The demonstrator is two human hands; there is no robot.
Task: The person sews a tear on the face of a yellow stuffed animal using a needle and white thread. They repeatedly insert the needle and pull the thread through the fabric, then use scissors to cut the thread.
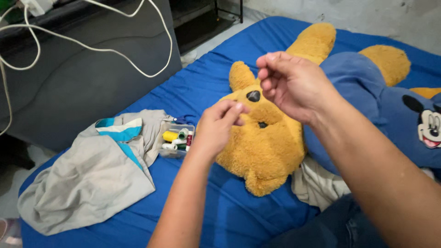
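A big yellow plush bear [266, 147] in a blue shirt [367, 101] lies on its back on the blue bed [229, 216], head toward me. My left hand [218, 126] hovers over the bear's face with thumb and fingers pinched together; anything held is too small to see. My right hand [289, 82] is raised above the bear's head, fingers curled and pinched. I cannot make out a needle or thread between them.
A clear box of thread spools [177, 138] sits on the bed left of the bear. A grey garment with teal and white stripes [96, 170] lies beside it. A dark panel with white cables [92, 46] stands at the left. Pale cloth [317, 186] lies under the bear.
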